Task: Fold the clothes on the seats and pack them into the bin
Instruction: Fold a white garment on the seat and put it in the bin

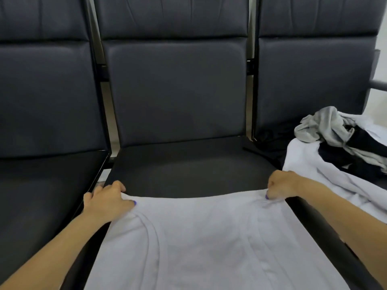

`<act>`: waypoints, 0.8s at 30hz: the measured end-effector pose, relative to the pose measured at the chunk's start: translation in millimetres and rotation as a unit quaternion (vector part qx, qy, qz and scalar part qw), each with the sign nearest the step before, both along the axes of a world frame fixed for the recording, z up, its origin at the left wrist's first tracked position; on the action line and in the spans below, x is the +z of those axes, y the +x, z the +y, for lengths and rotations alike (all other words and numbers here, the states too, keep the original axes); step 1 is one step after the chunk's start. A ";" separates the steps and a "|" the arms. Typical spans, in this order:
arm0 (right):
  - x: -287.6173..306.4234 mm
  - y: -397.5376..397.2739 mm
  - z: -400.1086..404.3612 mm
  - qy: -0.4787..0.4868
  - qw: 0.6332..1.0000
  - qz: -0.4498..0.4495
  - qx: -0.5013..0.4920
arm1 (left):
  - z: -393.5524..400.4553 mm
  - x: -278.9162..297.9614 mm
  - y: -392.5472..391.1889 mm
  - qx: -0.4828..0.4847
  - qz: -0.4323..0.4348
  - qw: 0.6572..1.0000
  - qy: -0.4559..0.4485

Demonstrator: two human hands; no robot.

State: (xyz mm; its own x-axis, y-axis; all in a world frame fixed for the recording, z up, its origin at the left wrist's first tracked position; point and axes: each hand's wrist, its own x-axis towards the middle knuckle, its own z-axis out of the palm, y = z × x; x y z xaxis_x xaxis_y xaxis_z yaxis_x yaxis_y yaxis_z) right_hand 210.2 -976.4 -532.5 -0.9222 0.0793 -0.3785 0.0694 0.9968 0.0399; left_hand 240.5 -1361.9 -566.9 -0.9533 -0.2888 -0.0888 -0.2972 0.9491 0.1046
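Note:
A white shirt with a button placket lies spread over the front half of the middle black seat. My left hand pinches the shirt's far left corner. At the far right corner my right hand grips the cloth, fingers curled. The shirt's far edge runs straight between the two hands. No bin shows in view.
On the right seat lies a heap of clothes: a white garment, a grey one and dark ones. The left seat holds nothing. Tall padded backrests stand behind all three seats. A metal armrest sticks out at far right.

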 end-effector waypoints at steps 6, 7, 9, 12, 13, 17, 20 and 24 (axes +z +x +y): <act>12.9 3.2 20.3 -0.251 0.966 0.001 -0.062 | -13.1 19.0 -1.4 0.030 -0.064 0.959 0.274; 16.2 4.2 23.4 -0.258 0.964 0.007 -0.056 | -13.6 23.9 0.3 0.038 -0.062 0.953 0.294; 26.9 6.0 26.4 -0.251 0.967 0.029 -0.035 | -15.0 34.8 1.1 0.052 -0.030 0.949 0.309; 44.8 6.6 28.7 -0.235 0.966 0.108 -0.025 | -18.3 53.5 -1.2 0.062 0.081 0.940 0.327; 49.3 6.2 29.4 -0.233 0.961 0.146 -0.037 | -18.6 61.0 -1.6 0.076 0.130 0.920 0.363; 71.4 9.1 27.4 -0.268 0.887 0.347 -0.146 | -14.8 90.9 2.6 0.105 0.334 0.801 0.485; 93.2 16.9 17.5 -0.414 0.769 0.449 -0.187 | -6.2 113.3 10.8 0.062 0.436 0.717 0.540; 110.5 27.7 5.6 -0.574 0.645 0.462 -0.201 | -2.8 124.4 11.4 0.032 0.487 0.669 0.561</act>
